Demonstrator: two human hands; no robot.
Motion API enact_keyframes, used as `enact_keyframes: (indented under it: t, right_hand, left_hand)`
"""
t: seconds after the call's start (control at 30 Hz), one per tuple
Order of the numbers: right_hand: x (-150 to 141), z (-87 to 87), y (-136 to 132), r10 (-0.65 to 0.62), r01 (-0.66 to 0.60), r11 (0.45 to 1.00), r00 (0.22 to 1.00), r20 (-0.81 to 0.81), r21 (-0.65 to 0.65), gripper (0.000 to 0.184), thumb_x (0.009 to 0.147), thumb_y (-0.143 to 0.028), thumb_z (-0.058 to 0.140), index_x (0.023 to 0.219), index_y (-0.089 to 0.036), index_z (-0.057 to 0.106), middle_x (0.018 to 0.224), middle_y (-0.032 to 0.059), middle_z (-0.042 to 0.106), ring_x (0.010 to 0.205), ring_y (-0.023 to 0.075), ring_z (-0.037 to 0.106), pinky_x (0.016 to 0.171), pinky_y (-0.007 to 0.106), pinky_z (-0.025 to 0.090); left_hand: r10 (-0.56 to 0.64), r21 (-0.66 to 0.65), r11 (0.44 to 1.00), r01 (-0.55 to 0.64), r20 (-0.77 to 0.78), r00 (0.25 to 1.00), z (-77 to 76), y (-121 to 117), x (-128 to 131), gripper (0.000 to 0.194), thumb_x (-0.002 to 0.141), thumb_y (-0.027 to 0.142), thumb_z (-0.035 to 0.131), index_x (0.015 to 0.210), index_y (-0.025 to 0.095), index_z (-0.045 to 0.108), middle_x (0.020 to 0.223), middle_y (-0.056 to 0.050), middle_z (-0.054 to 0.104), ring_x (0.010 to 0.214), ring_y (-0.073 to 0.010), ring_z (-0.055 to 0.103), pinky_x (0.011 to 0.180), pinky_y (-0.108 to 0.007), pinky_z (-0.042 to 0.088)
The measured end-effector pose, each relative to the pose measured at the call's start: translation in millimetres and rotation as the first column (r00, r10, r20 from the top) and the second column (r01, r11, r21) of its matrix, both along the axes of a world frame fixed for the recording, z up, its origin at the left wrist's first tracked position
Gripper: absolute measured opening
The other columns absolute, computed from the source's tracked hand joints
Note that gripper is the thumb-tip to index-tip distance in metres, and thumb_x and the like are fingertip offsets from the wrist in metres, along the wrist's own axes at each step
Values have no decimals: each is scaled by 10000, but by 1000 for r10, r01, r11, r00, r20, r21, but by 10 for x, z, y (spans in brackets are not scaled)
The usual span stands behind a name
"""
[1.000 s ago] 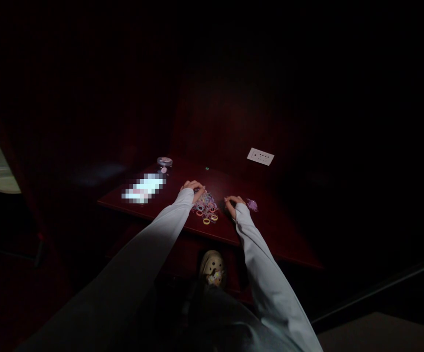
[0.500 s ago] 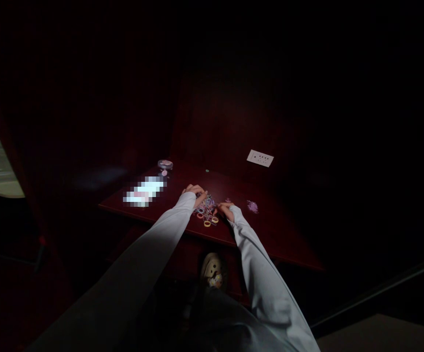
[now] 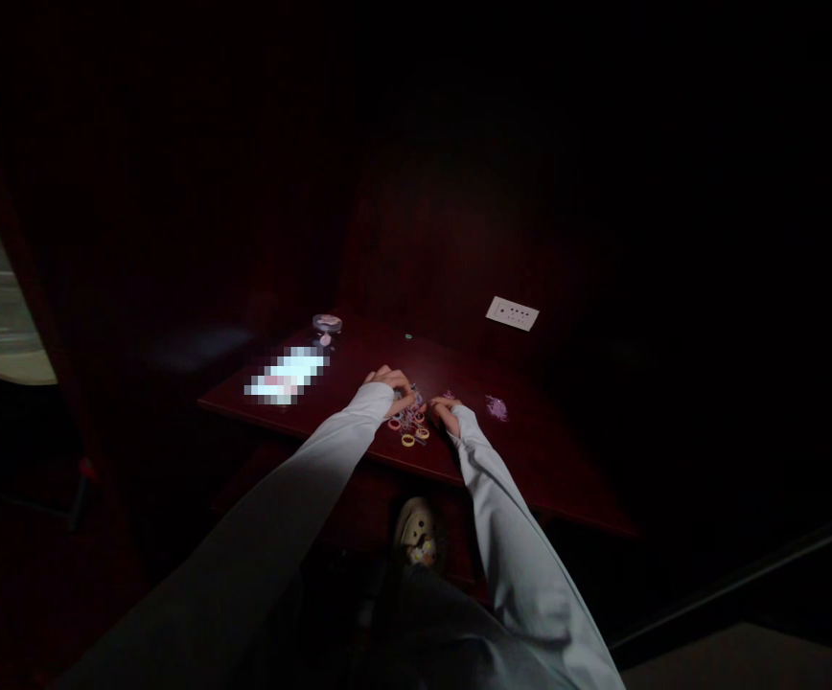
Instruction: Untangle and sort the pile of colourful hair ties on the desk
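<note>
A small heap of coloured elastic hair ties [image 3: 410,418], mostly purple and pink, lies near the front of the dark red table. Two yellow ring-shaped ties [image 3: 408,440] sit at its near edge. My left hand [image 3: 392,380] curls over the left and far side of the heap, fingers bent in towards the thumb. On the heap's right, my right hand [image 3: 446,414] is closed with fingers pinched together. What either hand's fingertips hold is too small and dark to make out.
A separate purple bunch of ties [image 3: 496,407] lies to the right. At the left are a bright pixelated rectangle [image 3: 287,375] and a round clear container [image 3: 327,326]. One small green ring [image 3: 408,336] lies far back. A white socket plate [image 3: 512,313] is on the back wall.
My left hand has moved slightly right and nearer to my right hand, covering more of the heap. My right hand stays at almost the same spot.
</note>
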State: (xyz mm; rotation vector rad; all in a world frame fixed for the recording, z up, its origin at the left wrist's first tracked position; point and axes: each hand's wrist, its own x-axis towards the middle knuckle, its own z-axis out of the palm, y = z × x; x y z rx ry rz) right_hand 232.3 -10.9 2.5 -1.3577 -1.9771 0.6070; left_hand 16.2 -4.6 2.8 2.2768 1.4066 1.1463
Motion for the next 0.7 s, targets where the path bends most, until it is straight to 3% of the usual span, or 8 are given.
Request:
enact_keyframes:
  t: [0.13,0.27,0.37,0.53,0.7]
  right_hand:
    - [-54,43,-42,22,-33,998,982,-189,-53,267,777,-473,580,740,-232,689,642,8,604,640,169,493,619,286,391]
    - [-64,52,-116,35,-39,999,964,-265,-10,190,709,-427,637,770,-254,588,617,-47,499,625,148,430,619,266,360]
    - [-29,55,-177,73,-73,997,978,-196,5,175,729,-397,649,773,-251,563,670,-50,518,661,141,430,651,257,358]
    - [32,88,-190,173,-177,984,979,-110,-29,118,775,-350,639,804,-236,657,758,-32,596,705,146,478,724,272,379]
    - [25,95,-124,213,-215,976,976,-55,-42,104,731,-309,653,767,-231,712,796,-4,640,802,187,543,821,305,410]
  left_hand:
    - [-16,4,1000,16,-23,1000,17,-26,-10,113,882,327,742,800,252,759,1123,-7,801,1091,-227,593,978,-374,413]
    - [6,-1,1000,-6,-21,1000,41,-56,-9,91,888,275,722,809,245,754,1141,-10,800,1107,-226,599,986,-375,408]
    - [8,11,1000,-8,-14,1000,28,-54,11,116,897,298,714,798,249,749,1110,-12,802,1099,-227,597,979,-374,412]
    - [45,15,999,-45,-4,999,0,-29,45,133,889,305,720,773,244,741,1104,-13,805,1094,-229,596,973,-372,419]
    - [-8,-8,1000,8,-12,1000,15,-15,3,129,890,330,715,798,252,761,1123,-10,799,1100,-225,595,991,-372,426]
